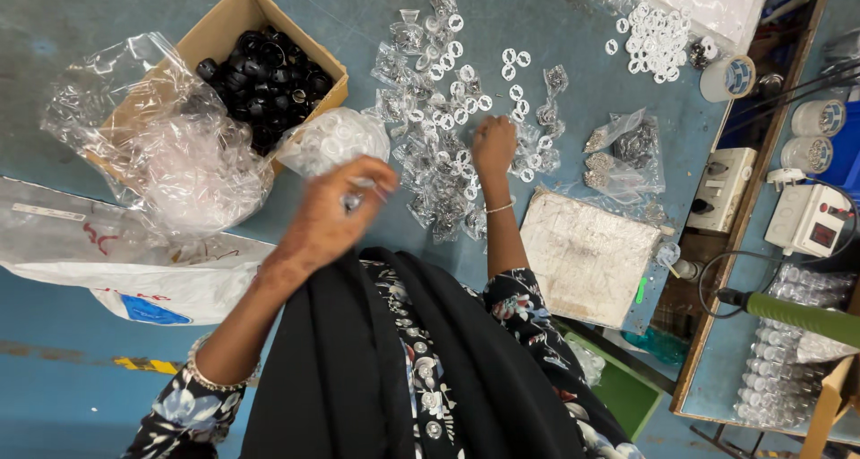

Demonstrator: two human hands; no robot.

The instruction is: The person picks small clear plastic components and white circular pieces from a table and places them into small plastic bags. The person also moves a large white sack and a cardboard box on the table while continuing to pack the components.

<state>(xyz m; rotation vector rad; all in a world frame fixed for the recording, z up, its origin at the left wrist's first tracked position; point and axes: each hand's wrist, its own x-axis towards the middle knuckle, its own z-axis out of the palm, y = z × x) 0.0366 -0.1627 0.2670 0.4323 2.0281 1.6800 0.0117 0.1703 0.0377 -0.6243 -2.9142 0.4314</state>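
Holding a small clear packet (352,201), your left hand (336,217) pinches it shut in its grip above the worktop (555,29); its long axis is too small to tell. Your right hand (494,145) presses, fingers curled, on the packet pile (439,168).

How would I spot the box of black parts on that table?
Start at the blue table and look to its far left corner. There an open cardboard box sits tilted, half covered by crumpled clear plastic. It alone holds black caps; everything beside it is white rings or clear bags.
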